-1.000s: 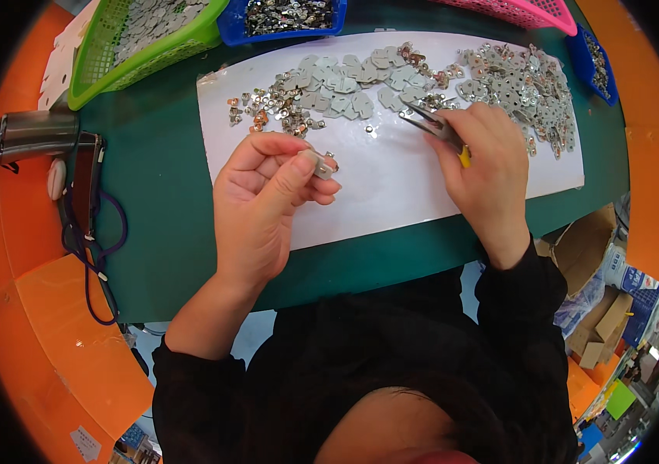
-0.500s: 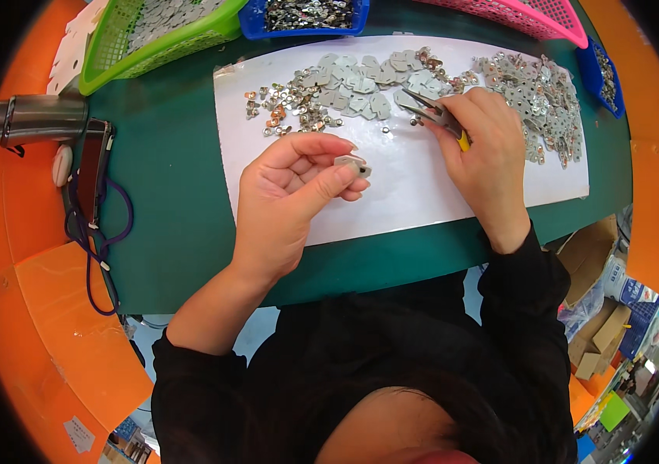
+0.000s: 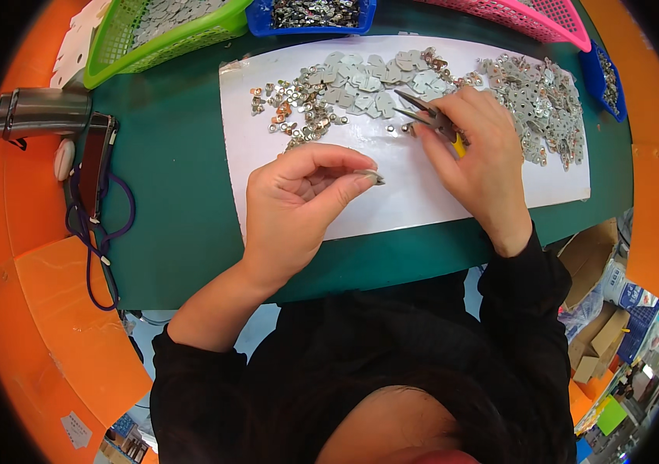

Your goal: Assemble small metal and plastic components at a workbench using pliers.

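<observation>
Between thumb and index finger, my left hand [image 3: 302,201] pinches a small grey plate [image 3: 372,177], seen nearly edge-on. My right hand [image 3: 484,151] is wrapped round pliers [image 3: 431,113] with yellow grips, their dark jaws parted and pointing left. The right thumb and a fingertip reach down beside the jaws, close to a few tiny metal parts [image 3: 391,129] on the white sheet [image 3: 399,205]. Beyond the hands lies a heap of flat grey plates [image 3: 364,83]. Small silver and copper-coloured clips [image 3: 291,108] are scattered left of it.
At right on the sheet is a heap of plates with clips on them [image 3: 538,104]. A green basket [image 3: 167,50], a blue bin [image 3: 310,29], a pink basket [image 3: 523,27] and a blue tray [image 3: 606,81] line the far side. A steel cup [image 3: 43,114] and corded phone [image 3: 96,166] lie left.
My left hand has moved slightly right and toward me, and the plate has turned from flat-on to nearly edge-on. The pliers' jaws have shifted a little left and toward me.
</observation>
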Demonstrator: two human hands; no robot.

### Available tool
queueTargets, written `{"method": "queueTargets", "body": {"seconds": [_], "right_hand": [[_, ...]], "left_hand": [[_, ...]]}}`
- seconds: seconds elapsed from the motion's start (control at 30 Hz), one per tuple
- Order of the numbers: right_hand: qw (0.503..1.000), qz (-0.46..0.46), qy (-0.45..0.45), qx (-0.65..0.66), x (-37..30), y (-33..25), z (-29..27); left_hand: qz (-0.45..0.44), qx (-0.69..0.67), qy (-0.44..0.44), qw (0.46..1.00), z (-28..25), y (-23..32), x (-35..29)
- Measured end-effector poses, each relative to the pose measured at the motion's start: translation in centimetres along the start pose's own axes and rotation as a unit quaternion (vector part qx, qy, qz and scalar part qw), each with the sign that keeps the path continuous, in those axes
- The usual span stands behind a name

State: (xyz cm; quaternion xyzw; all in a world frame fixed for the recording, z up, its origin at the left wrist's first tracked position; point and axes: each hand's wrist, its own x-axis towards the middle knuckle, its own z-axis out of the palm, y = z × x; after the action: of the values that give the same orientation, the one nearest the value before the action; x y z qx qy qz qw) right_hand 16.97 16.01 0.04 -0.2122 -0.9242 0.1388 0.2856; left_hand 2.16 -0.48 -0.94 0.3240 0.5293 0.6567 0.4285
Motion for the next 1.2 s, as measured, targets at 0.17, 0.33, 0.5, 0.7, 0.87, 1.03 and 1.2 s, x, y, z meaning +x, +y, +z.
{"method": "queueTargets", "body": {"seconds": [0.17,0.33,0.5,0.7,0.87,1.03,1.2], "right_hand": [[0.987,0.044,-0.045,0.147,0.2,-2.3,-1.5],[0.986,0.01,-0.051,0.159,0.6,-3.6,-1.3],[0.984,0.027,-0.046,0.171,0.4,-4.0,-1.6],[0.977,0.034,-0.055,0.205,0.2,-4.1,-1.6],[0.961,0.058,-0.073,0.262,0.1,-4.0,-1.6],[0.949,0.061,-0.091,0.297,-0.1,-3.6,-1.8],[0.99,-0.061,-0.052,0.113,-0.5,-2.3,-2.2]], "left_hand": [[-0.017,-0.028,0.026,0.999,0.4,0.2,-0.2],[0.055,0.103,0.035,0.993,0.6,0.0,-0.6],[0.169,0.163,0.032,0.972,0.4,-0.7,-0.4],[0.173,0.177,0.048,0.968,0.2,-0.8,-0.6],[0.164,0.209,0.03,0.964,-0.1,0.2,-0.3],[0.259,0.331,0.006,0.907,-0.1,0.5,-0.1],[0.146,0.124,0.059,0.98,-0.1,0.1,-0.6]]}}
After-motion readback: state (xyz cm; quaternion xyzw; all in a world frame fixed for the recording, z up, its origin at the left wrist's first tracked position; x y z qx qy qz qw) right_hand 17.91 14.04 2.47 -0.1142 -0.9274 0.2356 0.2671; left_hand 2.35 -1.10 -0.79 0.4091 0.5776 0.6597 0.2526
